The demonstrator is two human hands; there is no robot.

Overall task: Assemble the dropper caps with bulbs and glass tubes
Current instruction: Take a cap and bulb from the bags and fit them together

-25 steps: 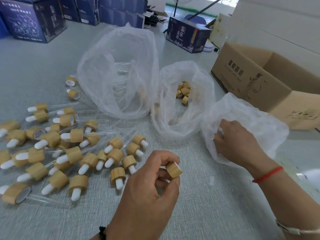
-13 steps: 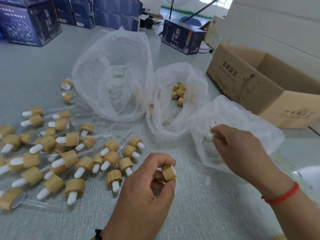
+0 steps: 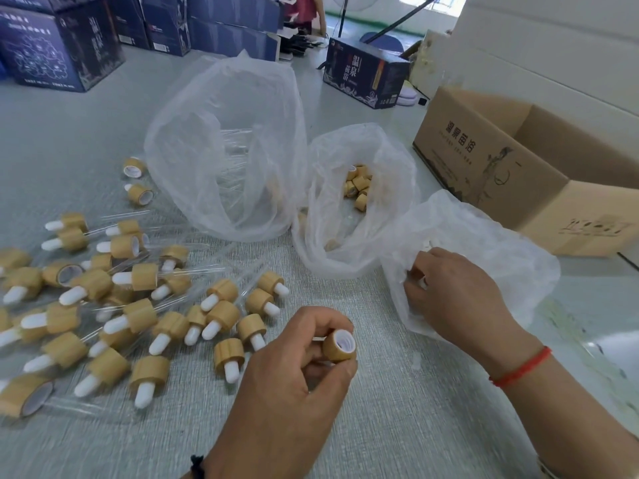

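Pinched between thumb and fingertips of the left hand: one bamboo-look cap, open end turned up and to the right, white liner showing inside. Right hand is at the mouth of the nearest plastic bag, fingers curled round something small and white; too little of it shows to name it. That bag holds white pieces, blurred through the film. Middle bag holds loose bare caps heaped at its far side. Tall bag on the left holds clear glass tubes. Finished droppers, caps with white bulbs and glass tubes, lie scattered on the grey mat left of the hands. Open cardboard box stands at far right; its inside cannot be seen. Dark blue cartons stand beyond.
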